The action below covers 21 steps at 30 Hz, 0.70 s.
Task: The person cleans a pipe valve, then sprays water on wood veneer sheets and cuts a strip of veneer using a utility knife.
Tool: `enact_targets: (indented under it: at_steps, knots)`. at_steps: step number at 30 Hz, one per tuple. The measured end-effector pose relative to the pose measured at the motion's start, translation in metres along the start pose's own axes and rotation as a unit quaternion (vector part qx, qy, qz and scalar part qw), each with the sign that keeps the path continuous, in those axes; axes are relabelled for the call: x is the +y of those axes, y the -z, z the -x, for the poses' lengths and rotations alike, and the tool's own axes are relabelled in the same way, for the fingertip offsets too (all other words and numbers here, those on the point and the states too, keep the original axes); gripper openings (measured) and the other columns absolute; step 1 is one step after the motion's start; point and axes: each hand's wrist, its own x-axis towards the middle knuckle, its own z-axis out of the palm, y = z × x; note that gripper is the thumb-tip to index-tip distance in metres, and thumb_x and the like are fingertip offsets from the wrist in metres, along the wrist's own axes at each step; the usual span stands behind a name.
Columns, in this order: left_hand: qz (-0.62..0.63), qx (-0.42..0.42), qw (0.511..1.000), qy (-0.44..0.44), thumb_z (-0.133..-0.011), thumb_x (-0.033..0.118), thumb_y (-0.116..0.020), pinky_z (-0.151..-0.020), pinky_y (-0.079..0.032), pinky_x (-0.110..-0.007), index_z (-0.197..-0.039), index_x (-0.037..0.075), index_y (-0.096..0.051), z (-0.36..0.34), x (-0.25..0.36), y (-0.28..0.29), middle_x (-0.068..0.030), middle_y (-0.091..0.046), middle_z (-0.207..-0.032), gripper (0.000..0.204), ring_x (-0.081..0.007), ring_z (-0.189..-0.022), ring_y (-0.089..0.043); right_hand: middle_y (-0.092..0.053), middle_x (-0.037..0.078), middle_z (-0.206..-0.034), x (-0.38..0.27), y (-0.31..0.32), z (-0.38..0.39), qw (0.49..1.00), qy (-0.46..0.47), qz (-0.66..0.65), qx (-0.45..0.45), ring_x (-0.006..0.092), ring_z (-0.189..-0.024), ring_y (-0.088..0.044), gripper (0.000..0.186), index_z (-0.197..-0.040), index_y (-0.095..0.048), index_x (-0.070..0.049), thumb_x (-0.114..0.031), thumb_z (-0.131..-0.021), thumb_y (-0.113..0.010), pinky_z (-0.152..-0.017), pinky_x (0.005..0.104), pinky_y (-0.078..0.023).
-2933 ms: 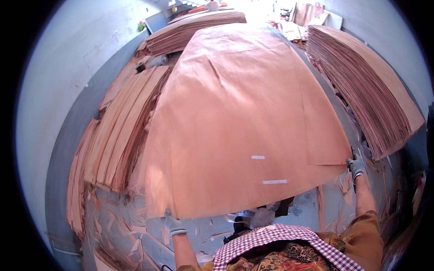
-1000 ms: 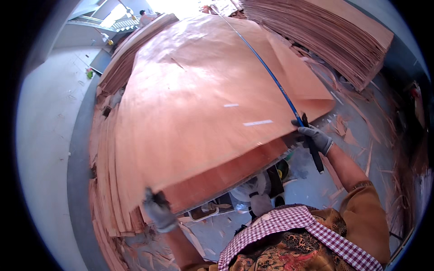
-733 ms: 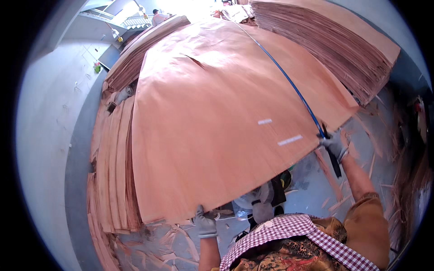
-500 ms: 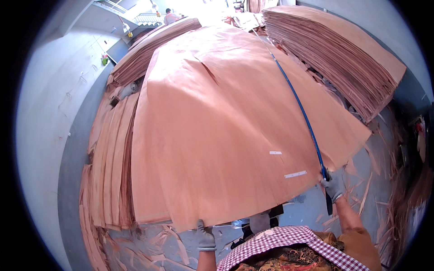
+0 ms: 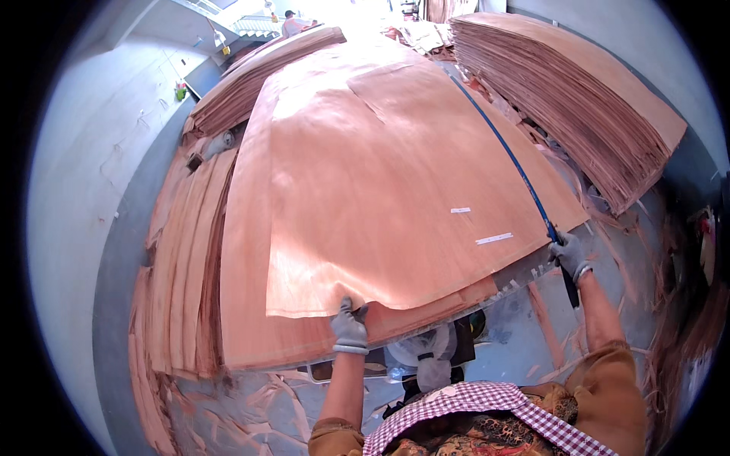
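Note:
A large salmon-coloured veneer sheet (image 5: 395,190) with two white tape strips covers the middle, its left front corner sitting back from the edge of the sheets beneath (image 5: 304,342). My left hand (image 5: 349,327), in a grey glove, pinches that sheet's front edge, which puckers upward there. My right hand (image 5: 569,254), also gloved, grips a long blue rod (image 5: 511,159) with a black handle at the sheet's right front corner; the rod runs away from me along the sheet's right part. A translucent bag (image 5: 433,361) and dark items sit below the front edge.
Veneer stacks stand at right (image 5: 570,99), back left (image 5: 258,68) and near left (image 5: 182,266). Wood scraps (image 5: 274,403) lie on the floor (image 5: 502,380). A wall (image 5: 84,197) runs along the left. Another person (image 5: 293,24) is at the back.
Over the last half second both hands have moved forward, away from me. The sheet's front edge has shifted back with them, exposing sheets beneath, and its near left corner has pulled inward.

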Motion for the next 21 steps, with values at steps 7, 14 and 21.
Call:
enact_targets:
  at_steps: [7,14,21]
  knots:
    - [0.027,-0.123,0.992,0.008,-0.085,0.013,-0.061,-0.055,-0.058,-0.034,-0.106,0.013,-0.054,0.042,-0.009,-0.012,-0.0012,-0.059,-0.092,0.022,-0.0166,-0.074,-0.061,-0.055,0.001,-0.063,0.004,-0.024,0.063,1.000,-0.001,0.016,-0.008,0.0077,-0.053,-0.054,0.012,-0.082,-0.055,0.000,-0.012,-0.081,-0.055,-0.048,0.0221,-0.042]
    - [-0.033,-0.146,0.972,0.183,-0.088,0.015,-0.056,-0.068,-0.058,-0.038,-0.116,0.014,-0.049,0.101,-0.074,0.016,-0.0047,-0.058,-0.110,0.029,-0.0233,-0.092,-0.061,-0.057,0.000,-0.066,-0.018,-0.035,0.093,0.998,0.024,0.049,-0.029,0.0063,-0.054,-0.053,0.021,-0.098,-0.059,0.000,-0.012,-0.082,-0.059,-0.049,0.0217,-0.043]
    - [-0.027,-0.127,0.985,0.117,-0.087,0.012,-0.056,-0.071,-0.057,-0.039,-0.112,0.012,-0.049,0.078,-0.068,0.009,-0.0046,-0.058,-0.102,0.026,-0.0227,-0.087,-0.060,-0.060,0.001,-0.071,0.001,-0.037,0.103,0.997,0.013,0.042,-0.063,0.0056,-0.058,-0.054,0.032,-0.111,-0.058,-0.001,-0.011,-0.081,-0.058,-0.050,0.0221,-0.043]
